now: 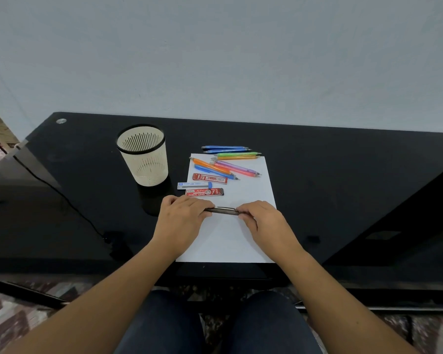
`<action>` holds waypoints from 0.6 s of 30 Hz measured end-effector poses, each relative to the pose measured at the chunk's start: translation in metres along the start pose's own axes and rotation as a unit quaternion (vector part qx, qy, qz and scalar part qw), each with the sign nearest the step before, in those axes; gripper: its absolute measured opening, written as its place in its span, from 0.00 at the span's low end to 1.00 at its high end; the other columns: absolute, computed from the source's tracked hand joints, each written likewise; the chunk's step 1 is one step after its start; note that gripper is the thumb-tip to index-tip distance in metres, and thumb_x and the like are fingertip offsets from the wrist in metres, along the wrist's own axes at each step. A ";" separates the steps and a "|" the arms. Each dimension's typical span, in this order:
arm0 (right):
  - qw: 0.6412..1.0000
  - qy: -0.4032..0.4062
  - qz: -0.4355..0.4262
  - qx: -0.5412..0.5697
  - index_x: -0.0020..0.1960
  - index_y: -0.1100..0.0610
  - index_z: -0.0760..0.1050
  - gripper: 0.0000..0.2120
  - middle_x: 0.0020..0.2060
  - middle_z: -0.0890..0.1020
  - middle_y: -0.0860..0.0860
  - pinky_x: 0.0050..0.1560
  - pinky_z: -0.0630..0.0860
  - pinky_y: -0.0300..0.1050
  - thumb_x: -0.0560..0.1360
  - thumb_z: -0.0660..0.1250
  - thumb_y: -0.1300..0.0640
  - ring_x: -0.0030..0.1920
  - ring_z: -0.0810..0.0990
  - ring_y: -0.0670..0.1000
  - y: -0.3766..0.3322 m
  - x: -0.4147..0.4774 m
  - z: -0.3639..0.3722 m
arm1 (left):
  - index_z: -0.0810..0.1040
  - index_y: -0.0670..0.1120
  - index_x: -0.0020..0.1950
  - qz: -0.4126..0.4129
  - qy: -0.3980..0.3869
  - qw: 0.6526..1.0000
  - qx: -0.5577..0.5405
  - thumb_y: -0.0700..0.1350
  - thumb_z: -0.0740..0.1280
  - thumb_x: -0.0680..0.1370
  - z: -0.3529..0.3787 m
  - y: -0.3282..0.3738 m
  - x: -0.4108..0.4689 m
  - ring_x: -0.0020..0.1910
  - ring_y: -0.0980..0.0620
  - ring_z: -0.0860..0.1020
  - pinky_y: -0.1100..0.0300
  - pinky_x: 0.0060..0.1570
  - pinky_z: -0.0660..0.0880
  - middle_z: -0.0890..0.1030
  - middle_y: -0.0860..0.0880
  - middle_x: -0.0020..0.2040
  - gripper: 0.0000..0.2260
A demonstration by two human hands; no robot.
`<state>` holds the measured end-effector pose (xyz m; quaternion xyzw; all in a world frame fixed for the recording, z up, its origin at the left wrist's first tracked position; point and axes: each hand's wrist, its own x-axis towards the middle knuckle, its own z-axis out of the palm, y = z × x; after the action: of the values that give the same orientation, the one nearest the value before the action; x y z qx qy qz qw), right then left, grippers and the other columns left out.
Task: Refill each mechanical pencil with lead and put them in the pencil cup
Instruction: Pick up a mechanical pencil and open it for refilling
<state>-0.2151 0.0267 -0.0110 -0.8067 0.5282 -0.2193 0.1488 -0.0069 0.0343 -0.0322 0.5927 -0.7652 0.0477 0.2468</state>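
A dark mechanical pencil (224, 211) lies level over the white paper sheet (243, 198). My left hand (182, 218) grips its left end and my right hand (262, 217) pinches its right end. Beyond them lie three lead cases: a red one (204, 192), a clear blue-capped one (194, 185) and another red one (209, 178). Several coloured mechanical pencils (228, 162) lie scattered at the sheet's far edge. The cream pencil cup (144, 155) with a black rim stands upright to the left and looks empty.
The black glossy table (343, 180) meets a pale wall at the back. A black cable (62, 198) runs across its left part. My knees are under the near edge, over a patterned floor.
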 end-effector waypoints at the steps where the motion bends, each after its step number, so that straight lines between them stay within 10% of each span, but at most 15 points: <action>1: 1.000 0.006 -0.001 0.006 0.60 0.55 0.78 0.11 0.54 0.80 0.49 0.60 0.70 0.38 0.79 0.62 0.56 0.55 0.75 0.47 0.001 0.000 0.000 | 0.83 0.51 0.53 0.001 0.005 1.000 0.000 0.46 0.74 0.73 0.001 -0.001 0.000 0.49 0.50 0.82 0.50 0.49 0.72 0.85 0.52 0.47 0.09; 18: 0.987 -0.042 0.067 -0.137 0.65 0.50 0.72 0.14 0.59 0.75 0.48 0.58 0.71 0.44 0.81 0.57 0.58 0.57 0.71 0.49 0.024 0.012 -0.021 | 0.81 0.51 0.53 -0.042 0.037 0.998 -0.013 0.46 0.71 0.76 0.008 -0.007 -0.006 0.46 0.51 0.80 0.51 0.49 0.69 0.84 0.54 0.48 0.07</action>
<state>-0.2405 0.0057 -0.0018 -0.7906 0.5996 -0.1003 0.0731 -0.0018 0.0350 -0.0432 0.6191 -0.7305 0.0493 0.2841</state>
